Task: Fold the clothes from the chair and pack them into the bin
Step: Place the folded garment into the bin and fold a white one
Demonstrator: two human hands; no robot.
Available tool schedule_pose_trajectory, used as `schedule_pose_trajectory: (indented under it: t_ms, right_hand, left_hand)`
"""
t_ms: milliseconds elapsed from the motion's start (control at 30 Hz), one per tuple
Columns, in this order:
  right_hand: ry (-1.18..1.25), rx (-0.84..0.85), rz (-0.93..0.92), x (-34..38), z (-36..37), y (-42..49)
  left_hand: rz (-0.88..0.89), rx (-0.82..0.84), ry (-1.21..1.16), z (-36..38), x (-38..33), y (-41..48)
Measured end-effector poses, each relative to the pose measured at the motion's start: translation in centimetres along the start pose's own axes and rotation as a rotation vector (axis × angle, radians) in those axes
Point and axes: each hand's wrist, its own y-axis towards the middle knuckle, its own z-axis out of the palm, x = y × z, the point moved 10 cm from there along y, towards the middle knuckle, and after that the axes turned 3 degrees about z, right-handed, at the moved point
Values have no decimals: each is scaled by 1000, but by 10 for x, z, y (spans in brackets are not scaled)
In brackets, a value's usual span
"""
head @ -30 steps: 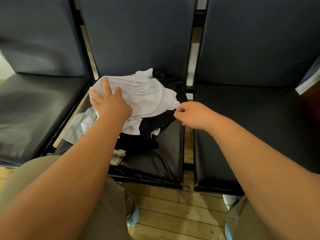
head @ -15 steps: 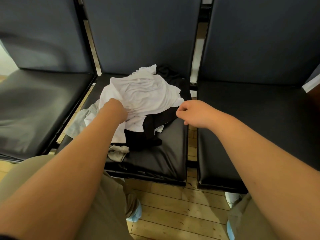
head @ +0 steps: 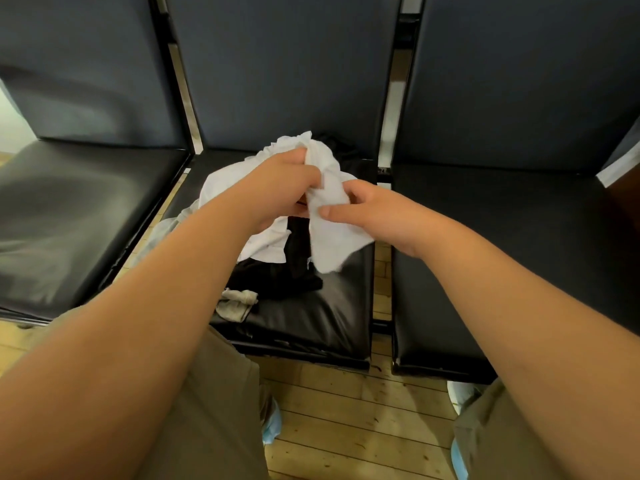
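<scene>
— What are the two hands doing?
— The left hand point(head: 280, 188) clenches a bunched fold of one white garment point(head: 329, 244); the right hand point(head: 377, 213) pinches the same cloth just nearer, thumb on top.
— And under them?
— One black garment point(head: 277, 277) and one small grey cloth point(head: 237, 303) lie on the middle chair point(head: 329, 317), with pale fabric point(head: 166, 226) spilling off its left edge. Three chairs stand in a row on a wooden floor point(head: 346, 410)
</scene>
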Motion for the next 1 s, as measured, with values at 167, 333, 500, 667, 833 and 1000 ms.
schedule_pose_trajectory:
  t_ms: [167, 333, 500, 667, 833, 1000]
  right_hand:
    - [27, -85, 14, 1, -17, -16]
    - [-353, -240, 13, 6, -38, -43]
    - [-497, -357, -1, 2, -53, -72]
    - [-560, -447, -36, 0, -62, -107]
    - [-396, -603, -92, -8, -78, -137]
    - [-170, -674, -96, -15, -94, -153]
  left_hand:
    - [20, 59, -168, 23, -17, -6]
    - [-6, -84, -162, 19, -28, -16]
    - [-294, -209, -122, 22, -4, -29]
    - [-267, -60, 125, 49, 0, -54]
    - [330, -132, 711, 62, -47, -56]
    - [481, 307, 621, 139, -49, -84]
